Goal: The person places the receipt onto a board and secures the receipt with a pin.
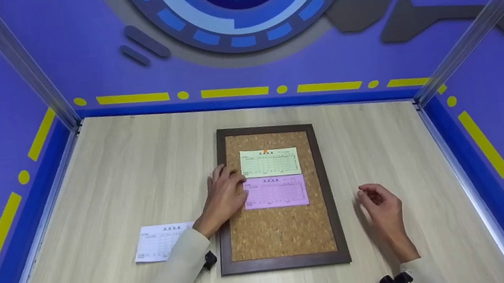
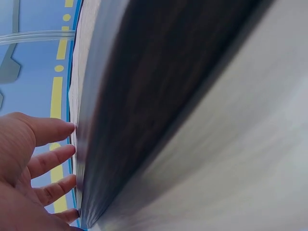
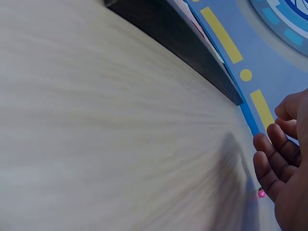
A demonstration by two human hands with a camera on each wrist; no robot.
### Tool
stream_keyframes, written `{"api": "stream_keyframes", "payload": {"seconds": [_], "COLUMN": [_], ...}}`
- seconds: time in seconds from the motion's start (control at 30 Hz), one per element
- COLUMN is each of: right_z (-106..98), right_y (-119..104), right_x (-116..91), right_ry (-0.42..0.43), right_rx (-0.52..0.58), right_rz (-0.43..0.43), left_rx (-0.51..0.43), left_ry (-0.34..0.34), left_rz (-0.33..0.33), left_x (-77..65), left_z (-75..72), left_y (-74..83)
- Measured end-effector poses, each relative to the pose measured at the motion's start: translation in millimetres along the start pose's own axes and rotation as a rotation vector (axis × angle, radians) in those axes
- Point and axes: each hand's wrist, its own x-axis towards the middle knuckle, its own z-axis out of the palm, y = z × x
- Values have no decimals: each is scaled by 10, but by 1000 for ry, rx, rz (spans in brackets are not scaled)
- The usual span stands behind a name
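A dark-framed cork board [image 1: 281, 232] lies on the table. On it a pale green printed slip [image 1: 270, 163], with an orange pin [image 1: 265, 151] at its top edge, sits directly above a purple slip [image 1: 275, 193]. My left hand [image 1: 224, 195] reaches over the frame's left side, fingers spread, with fingertips at the left edges of both slips. To the right of the board my right hand [image 1: 384, 209] hovers with curled fingers, thumb and index tips together. A tiny pink thing [image 3: 261, 193] shows beside its fingers [image 3: 267, 175]. Whether the hand holds anything I cannot tell.
A white printed slip [image 1: 155, 244] lies left of the board, partly covered by my left forearm [image 1: 174, 271]. Blue walls [image 1: 281, 68] with yellow markings enclose the wood-grain table [image 1: 138, 177] at the back and sides.
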Motion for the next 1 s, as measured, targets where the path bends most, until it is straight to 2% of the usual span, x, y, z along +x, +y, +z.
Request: {"api": "stream_keyframes", "payload": {"seconds": [0.13,0.27,0.6,0.87,1.0], "right_z": [-32,-50,-69,-95,-131], "right_y": [81,99,-212,111,193], "right_x": [16,17,-64,-2,9], "right_ry": [-1,20,50,82,80], "right_rx": [6,7,-5,-63,-74], "right_rz": [-33,-28,7,14,9], "left_rx": [-35,-59,-114,-112,-126], "left_ry": [-19,-45,-58,-94,-115], "left_rz": [-28,-52,-25,-23,-2], "left_x": [-12,-19,-77,-107,-115], "left_z": [-5,-8,-1,24,13], "left_y": [-14,-43,-111,-170,-193]}}
